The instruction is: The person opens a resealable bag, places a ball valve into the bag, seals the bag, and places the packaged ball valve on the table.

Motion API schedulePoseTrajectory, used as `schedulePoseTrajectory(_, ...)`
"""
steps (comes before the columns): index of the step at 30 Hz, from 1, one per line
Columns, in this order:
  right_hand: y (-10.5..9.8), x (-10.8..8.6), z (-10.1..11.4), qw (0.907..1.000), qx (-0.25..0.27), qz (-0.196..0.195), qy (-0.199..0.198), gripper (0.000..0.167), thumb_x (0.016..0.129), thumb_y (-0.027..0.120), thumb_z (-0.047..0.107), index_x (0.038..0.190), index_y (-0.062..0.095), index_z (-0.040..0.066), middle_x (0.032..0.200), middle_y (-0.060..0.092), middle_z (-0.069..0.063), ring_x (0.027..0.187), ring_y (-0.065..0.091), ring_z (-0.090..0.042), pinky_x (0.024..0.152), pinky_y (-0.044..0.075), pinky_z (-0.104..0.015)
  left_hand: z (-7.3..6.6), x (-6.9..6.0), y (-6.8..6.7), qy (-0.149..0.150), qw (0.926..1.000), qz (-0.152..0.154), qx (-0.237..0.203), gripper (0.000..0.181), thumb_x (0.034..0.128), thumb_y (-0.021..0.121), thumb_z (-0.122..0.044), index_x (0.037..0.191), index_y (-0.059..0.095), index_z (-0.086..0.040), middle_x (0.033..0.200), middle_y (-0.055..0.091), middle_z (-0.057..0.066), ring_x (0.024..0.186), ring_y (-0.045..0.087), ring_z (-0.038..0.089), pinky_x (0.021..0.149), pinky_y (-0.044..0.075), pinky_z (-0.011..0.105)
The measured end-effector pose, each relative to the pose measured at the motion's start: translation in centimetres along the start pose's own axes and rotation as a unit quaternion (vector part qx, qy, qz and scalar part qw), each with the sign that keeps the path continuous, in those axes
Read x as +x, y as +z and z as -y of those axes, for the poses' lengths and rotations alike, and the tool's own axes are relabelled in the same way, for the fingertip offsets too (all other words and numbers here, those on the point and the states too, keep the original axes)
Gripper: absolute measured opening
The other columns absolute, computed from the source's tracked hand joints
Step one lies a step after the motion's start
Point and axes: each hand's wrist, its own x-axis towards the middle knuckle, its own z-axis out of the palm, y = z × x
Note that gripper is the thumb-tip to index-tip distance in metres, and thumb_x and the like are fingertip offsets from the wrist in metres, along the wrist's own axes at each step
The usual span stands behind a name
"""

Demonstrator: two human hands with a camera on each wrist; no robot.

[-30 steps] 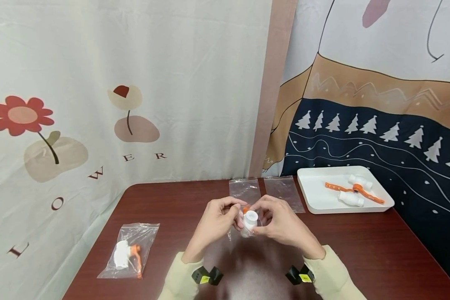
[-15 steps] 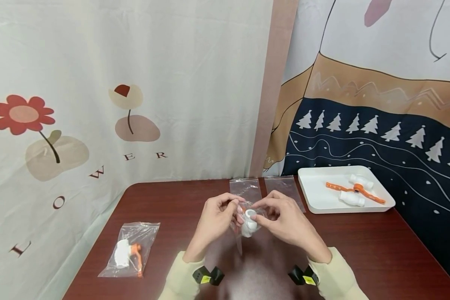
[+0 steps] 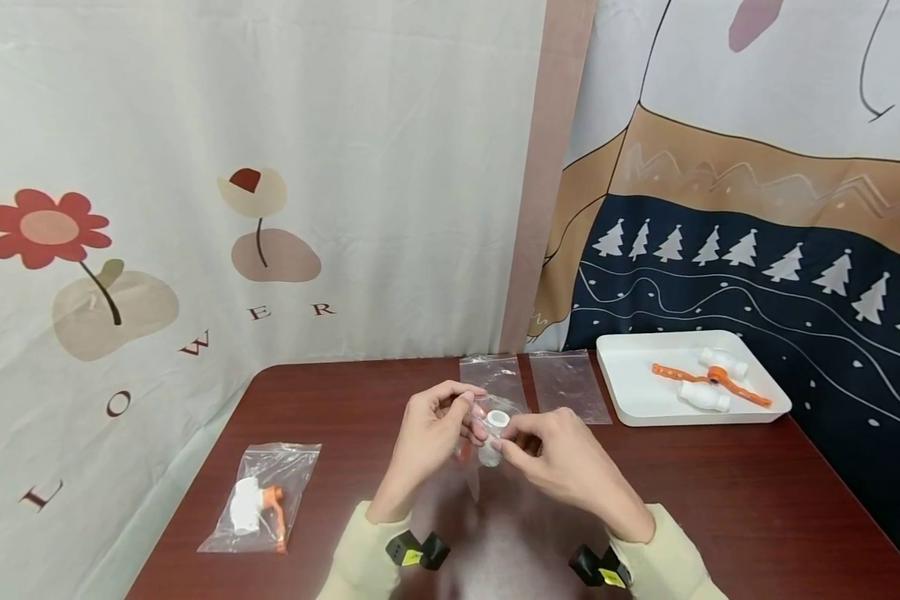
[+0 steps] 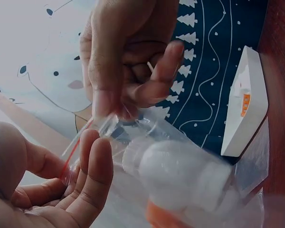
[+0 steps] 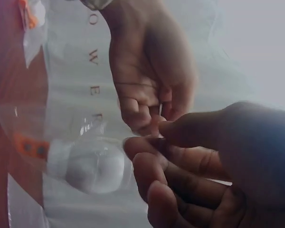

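Narrowly pinched by the left hand point(image 3: 437, 425) and the right hand point(image 3: 558, 454), the clear bag point(image 4: 156, 127) is above the table point(image 3: 330, 417), with a white bottle point(image 4: 168, 173) inside. Both hands turn toward each other.

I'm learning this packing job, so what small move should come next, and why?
Probably press along the red line to close the held clear bag: the white bottle and orange piece are inside, and the left hand and right hand pinch its edge.
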Motion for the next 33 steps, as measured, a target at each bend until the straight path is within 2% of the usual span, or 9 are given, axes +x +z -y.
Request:
schedulePoseTrajectory(4,-0.5,0.0,-0.1,0.9992,-0.001,-0.024,-0.032,0.008,0.091,0.076,0.014,0.085,0.076,0.018,0.067,0.064,0.016,0.06,0.054,0.006,0.056,0.051,-0.02,0.0,0.0,0.0,-0.002,0.9999,0.006,-0.009,0.02,0.1039,0.054,-0.003,0.11,0.072,0.004,0.082,0.069,0.025,0.059,0.068,0.014,0.059,0.061,0.029)
schedulePoseTrajectory(6,-0.8,0.0,-0.2,0.9977,-0.002,-0.036,-0.057,0.009,0.091,0.076,0.012,0.085,0.075,0.018,0.068,0.063,0.017,0.061,0.054,0.006,0.055,0.052,-0.022,0.0,0.1,-0.1,-0.005,0.9999,0.014,-0.008,0.022,0.1025,0.053,-0.001,0.113,0.071,0.001,0.082,0.07,0.023,0.057,0.067,0.015,0.058,0.061,0.031)
schedulePoseTrajectory(12,-1.3,0.0,-0.6,0.9917,-0.008,-0.058,-0.114,0.011,0.091,0.075,0.009,0.087,0.074,0.019,0.072,0.061,0.018,0.06,0.051,0.006,0.053,0.048,-0.018,0.0,0.0,-0.8,-0.003,0.9961,0.067,0.057,0.039,0.0984,0.045,0.003,0.12,0.073,-0.015,0.077,0.067,0.021,0.053,0.063,0.017,0.053,0.06,0.038)
schedulePoseTrajectory(16,-1.5,-0.1,-0.7,0.9896,-0.002,-0.054,-0.133,0.011,0.092,0.073,0.009,0.09,0.074,0.019,0.077,0.062,0.017,0.061,0.051,0.006,0.054,0.045,-0.011,-0.2,0.0,-1.2,-0.016,0.9903,0.107,0.087,0.037,0.0992,0.043,0.0,0.113,0.076,-0.011,0.075,0.064,0.02,0.053,0.059,0.018,0.054,0.06,0.041)
schedulePoseTrajectory(19,-1.7,-0.1,-0.7,0.9882,-0.001,-0.053,-0.144,0.012,0.093,0.073,0.008,0.091,0.073,0.02,0.078,0.062,0.016,0.062,0.05,0.006,0.055,0.044,-0.011,-0.3,0.0,-1.4,-0.02,0.9848,0.126,0.117,0.036,0.0976,0.044,-0.001,0.111,0.076,-0.012,0.072,0.063,0.015,0.051,0.058,0.018,0.052,0.057,0.037)
schedulePoseTrajectory(22,-2.1,-0.2,-0.7,0.9867,0.004,-0.052,-0.154,0.013,0.094,0.072,0.007,0.093,0.073,0.021,0.079,0.062,0.015,0.064,0.05,0.005,0.055,0.046,-0.014,-0.2,0.1,-1.8,0.003,0.9742,0.152,0.166,0.032,0.1004,0.046,-0.005,0.109,0.075,-0.014,0.07,0.062,0.011,0.051,0.058,0.017,0.049,0.054,0.033)
schedulePoseTrajectory(27,-3.0,-0.2,-0.9,0.9831,0.021,-0.053,-0.174,0.016,0.094,0.072,0.005,0.096,0.072,0.021,0.083,0.062,0.013,0.07,0.052,0.001,0.054,0.049,-0.02,0.2,0.4,-2.8,0.066,0.9517,0.176,0.242,0.023,0.1074,0.054,-0.03,0.098,0.072,-0.019,0.071,0.062,0.001,0.057,0.057,0.009,0.054,0.05,0.024)
schedulePoseTrajectory(30,-3.7,-0.2,-1.2,0.9819,0.033,-0.052,-0.179,0.016,0.094,0.072,0.004,0.097,0.071,0.02,0.085,0.063,0.011,0.072,0.055,0.0,0.056,0.051,-0.02,0.4,0.6,-3.5,0.112,0.9434,0.179,0.256,0.019,0.1035,0.062,-0.036,0.095,0.071,-0.022,0.076,0.063,-0.005,0.065,0.057,0.007,0.06,0.05,0.022)
schedulePoseTrajectory(33,-4.3,-0.2,-1.6,0.9839,0.033,-0.051,-0.169,0.016,0.095,0.072,0.005,0.096,0.071,0.021,0.086,0.066,0.009,0.075,0.057,-0.001,0.062,0.053,-0.018,0.6,0.8,-4.0,0.174,0.9361,0.191,0.238,0.004,0.0983,0.071,-0.023,0.098,0.071,-0.019,0.088,0.068,-0.006,0.074,0.063,0.009,0.067,0.055,0.023)
